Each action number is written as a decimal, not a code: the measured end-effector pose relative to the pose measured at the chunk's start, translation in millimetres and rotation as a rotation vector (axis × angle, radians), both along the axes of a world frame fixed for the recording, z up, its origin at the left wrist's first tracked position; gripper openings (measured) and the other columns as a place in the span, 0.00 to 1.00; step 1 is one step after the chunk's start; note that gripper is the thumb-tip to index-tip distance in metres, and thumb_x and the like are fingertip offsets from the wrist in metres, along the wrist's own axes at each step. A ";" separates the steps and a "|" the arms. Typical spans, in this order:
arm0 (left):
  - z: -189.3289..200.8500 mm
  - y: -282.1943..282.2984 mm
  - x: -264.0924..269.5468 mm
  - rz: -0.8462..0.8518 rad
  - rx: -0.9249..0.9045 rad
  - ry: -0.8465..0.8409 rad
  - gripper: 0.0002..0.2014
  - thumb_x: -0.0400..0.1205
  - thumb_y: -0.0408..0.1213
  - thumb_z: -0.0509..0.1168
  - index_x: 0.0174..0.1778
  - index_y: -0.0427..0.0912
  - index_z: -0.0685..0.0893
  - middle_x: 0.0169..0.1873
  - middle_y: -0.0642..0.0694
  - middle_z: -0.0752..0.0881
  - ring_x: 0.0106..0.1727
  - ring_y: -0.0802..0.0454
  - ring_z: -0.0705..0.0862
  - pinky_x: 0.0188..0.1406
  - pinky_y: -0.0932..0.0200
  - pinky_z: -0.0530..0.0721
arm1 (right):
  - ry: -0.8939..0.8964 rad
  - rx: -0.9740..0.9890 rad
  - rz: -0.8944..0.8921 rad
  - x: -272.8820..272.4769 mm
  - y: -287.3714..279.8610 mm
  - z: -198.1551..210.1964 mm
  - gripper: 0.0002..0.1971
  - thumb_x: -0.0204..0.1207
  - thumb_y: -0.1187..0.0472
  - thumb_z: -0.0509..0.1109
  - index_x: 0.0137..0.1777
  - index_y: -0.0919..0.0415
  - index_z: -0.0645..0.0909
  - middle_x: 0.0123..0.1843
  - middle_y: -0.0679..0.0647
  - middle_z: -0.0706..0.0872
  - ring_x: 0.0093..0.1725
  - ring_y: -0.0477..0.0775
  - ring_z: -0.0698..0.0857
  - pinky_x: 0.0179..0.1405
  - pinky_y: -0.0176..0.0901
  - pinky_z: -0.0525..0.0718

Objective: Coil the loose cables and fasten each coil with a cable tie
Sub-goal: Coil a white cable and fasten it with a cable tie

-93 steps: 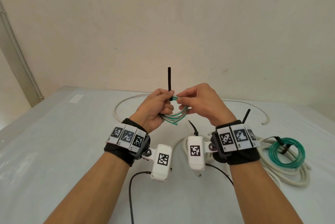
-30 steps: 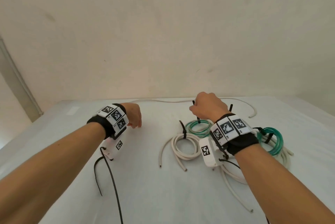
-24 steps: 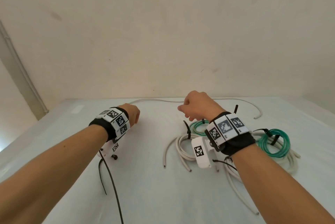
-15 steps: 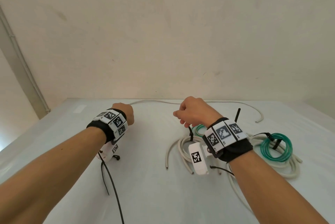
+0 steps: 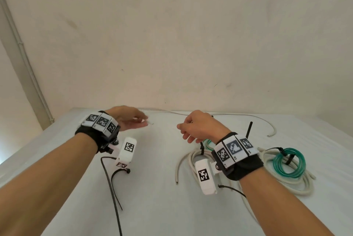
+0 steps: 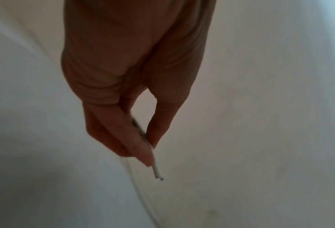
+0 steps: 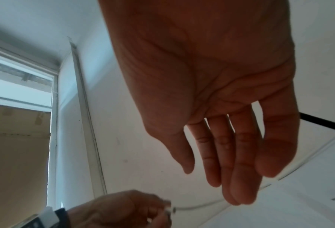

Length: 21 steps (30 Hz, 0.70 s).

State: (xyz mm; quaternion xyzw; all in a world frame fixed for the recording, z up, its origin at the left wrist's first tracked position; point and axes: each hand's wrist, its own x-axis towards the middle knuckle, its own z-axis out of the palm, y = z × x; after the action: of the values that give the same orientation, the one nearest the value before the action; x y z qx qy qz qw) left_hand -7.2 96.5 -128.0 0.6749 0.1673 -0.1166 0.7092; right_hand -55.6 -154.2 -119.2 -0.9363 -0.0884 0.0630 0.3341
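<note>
My left hand pinches the cut end of a long loose white cable between thumb and fingers, just above the white table near its far edge. The left wrist view shows the cable end sticking out past my left hand. My right hand hovers a little to the right with relaxed fingers and holds nothing; the right wrist view shows my right hand with a bare palm. A small green-and-white coil with a black tie lies behind my right wrist, partly hidden.
A white coil with a black tie lies under my right wrist. A teal coil rests on a big white coil at the right. Black cords trail from the wrist cameras. A wall stands close behind the table.
The green-and-white coil, held by both hands 3 s ago, now lies on the table. My left hand took the loose cable's end and lifted it. My right hand rose and opened.
</note>
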 end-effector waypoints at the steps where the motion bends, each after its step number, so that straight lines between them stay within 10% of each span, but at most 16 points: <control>1: 9.9 -5.3 -1.4 -0.012 -0.080 -0.078 0.04 0.83 0.19 0.68 0.48 0.29 0.82 0.46 0.36 0.84 0.45 0.47 0.85 0.31 0.58 0.92 | -0.009 0.048 -0.006 0.6 1.7 2.2 0.17 0.86 0.49 0.67 0.49 0.63 0.88 0.43 0.53 0.95 0.39 0.48 0.93 0.42 0.43 0.90; 7: 55.6 -46.6 -39.5 -0.285 0.051 -0.532 0.06 0.78 0.24 0.76 0.48 0.34 0.87 0.45 0.36 0.89 0.46 0.43 0.90 0.51 0.55 0.92 | -0.032 0.502 -0.123 12.2 17.3 35.2 0.34 0.90 0.36 0.52 0.57 0.65 0.88 0.51 0.57 0.94 0.50 0.54 0.90 0.51 0.50 0.87; 12: 59.2 -83.3 -67.1 -0.574 0.553 -0.783 0.05 0.79 0.28 0.78 0.48 0.36 0.89 0.40 0.40 0.90 0.40 0.48 0.93 0.40 0.56 0.92 | 0.110 0.946 -0.070 8.2 10.5 78.8 0.29 0.91 0.40 0.57 0.65 0.70 0.80 0.52 0.61 0.94 0.48 0.58 0.92 0.49 0.51 0.88; 15: 45.6 -94.4 -61.4 -0.601 0.782 -0.823 0.04 0.81 0.30 0.75 0.44 0.39 0.87 0.40 0.44 0.89 0.35 0.51 0.93 0.35 0.57 0.92 | 0.057 1.083 -0.055 4.0 9.8 100.9 0.17 0.92 0.55 0.62 0.64 0.71 0.78 0.46 0.62 0.93 0.39 0.55 0.92 0.43 0.48 0.91; 21: 18.5 -82.0 -47.3 -0.593 1.000 -0.656 0.04 0.81 0.27 0.74 0.42 0.39 0.87 0.42 0.43 0.90 0.35 0.51 0.94 0.41 0.54 0.94 | -0.049 1.087 -0.024 -2.5 0.3 123.9 0.13 0.92 0.54 0.62 0.60 0.64 0.80 0.32 0.51 0.81 0.27 0.49 0.79 0.32 0.45 0.84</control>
State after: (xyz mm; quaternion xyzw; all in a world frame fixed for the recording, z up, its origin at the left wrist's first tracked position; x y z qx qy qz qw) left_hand -54.5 14.5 -109.5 0.9405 -0.2156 -0.0036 0.2628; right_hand -58.1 -153.9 4.7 -0.6309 -0.1053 -0.0175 0.7685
